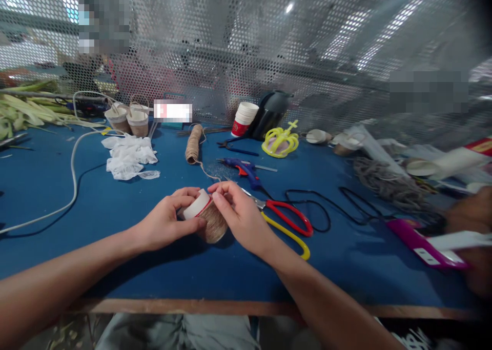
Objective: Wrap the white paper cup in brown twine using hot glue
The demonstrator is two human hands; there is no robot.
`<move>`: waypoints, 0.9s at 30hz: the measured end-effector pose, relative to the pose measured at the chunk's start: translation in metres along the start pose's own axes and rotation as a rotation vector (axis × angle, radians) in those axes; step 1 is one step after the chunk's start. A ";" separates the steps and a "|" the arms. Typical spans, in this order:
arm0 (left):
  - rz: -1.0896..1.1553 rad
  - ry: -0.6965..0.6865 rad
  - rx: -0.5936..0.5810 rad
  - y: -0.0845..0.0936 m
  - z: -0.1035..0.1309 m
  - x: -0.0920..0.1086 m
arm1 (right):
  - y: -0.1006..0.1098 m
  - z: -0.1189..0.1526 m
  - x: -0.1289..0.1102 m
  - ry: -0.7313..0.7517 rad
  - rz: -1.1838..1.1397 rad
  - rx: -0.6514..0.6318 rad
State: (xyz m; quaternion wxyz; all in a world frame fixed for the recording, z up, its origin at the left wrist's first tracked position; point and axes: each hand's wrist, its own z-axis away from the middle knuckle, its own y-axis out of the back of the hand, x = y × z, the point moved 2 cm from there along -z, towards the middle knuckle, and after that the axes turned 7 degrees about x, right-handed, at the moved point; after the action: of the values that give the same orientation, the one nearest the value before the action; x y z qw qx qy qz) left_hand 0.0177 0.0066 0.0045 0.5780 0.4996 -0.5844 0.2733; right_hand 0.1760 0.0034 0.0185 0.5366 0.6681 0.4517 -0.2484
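My left hand [163, 221] is closed around a paper cup [213, 224] tilted on its side above the table. Brown twine is wound round much of the cup; a white band with a red line shows bare near one end. At the cup's far side, the fingers of my right hand [246, 219] pinch the twine strand [207, 173]. That strand runs back to a twine roll [194, 145] lying on the table. Just right of my right hand are scissors [290, 218] with one red and one yellow handle, and a blue glue gun [246, 170].
Behind are stacked paper cups [246, 118], a black bottle [272, 111], pliers [238, 148] and a yellow crown-shaped piece [280, 142]. White gloves [130, 155] and twine-wrapped cups [137, 122] lie left. A blurred hand [476, 227] is near a purple packet [426, 245] at right.
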 end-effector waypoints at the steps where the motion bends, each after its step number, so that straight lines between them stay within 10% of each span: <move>1: 0.008 -0.006 -0.006 0.000 0.000 0.000 | 0.000 0.000 0.000 -0.011 -0.003 -0.006; 27: 0.024 -0.001 -0.005 0.001 0.000 0.003 | -0.014 0.006 -0.007 0.292 0.378 0.003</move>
State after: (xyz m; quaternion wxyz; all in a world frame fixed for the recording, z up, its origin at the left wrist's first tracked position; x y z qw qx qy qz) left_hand 0.0177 0.0062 0.0073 0.5757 0.4914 -0.5912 0.2787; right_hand 0.1611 -0.0040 0.0156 0.5013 0.7705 0.3911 -0.0450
